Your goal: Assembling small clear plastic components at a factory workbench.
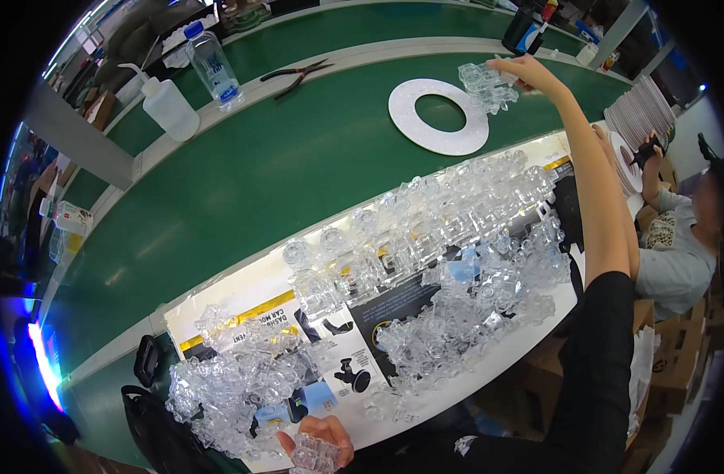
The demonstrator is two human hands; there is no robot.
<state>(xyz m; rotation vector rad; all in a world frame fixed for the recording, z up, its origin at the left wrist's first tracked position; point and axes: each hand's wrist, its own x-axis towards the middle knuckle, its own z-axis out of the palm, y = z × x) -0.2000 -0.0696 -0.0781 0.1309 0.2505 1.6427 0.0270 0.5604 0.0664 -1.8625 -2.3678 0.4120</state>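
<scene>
My right hand [529,73] reaches across to the far right, its fingers closed on a cluster of clear plastic parts [488,88] at the edge of a flat white ring [402,118]. Close to my body, my left hand [330,430] curls around a clear plastic piece [313,453], seen partly at the lower edge. Between the hands, clear parts with rounded ends [409,229] stand in rows on the white worktop. Loose clear parts lie in a left heap [243,383] and a right heap [465,320], over printed packaging sheets [350,359].
A green conveyor belt [299,150] runs beyond the worktop. Along its far rail are pliers [297,75], a water bottle [213,67] and a white squeeze bottle [171,109]. At right, a co-worker [678,253] is near stacked white rings [640,110]. A black bag [160,430] lies at lower left.
</scene>
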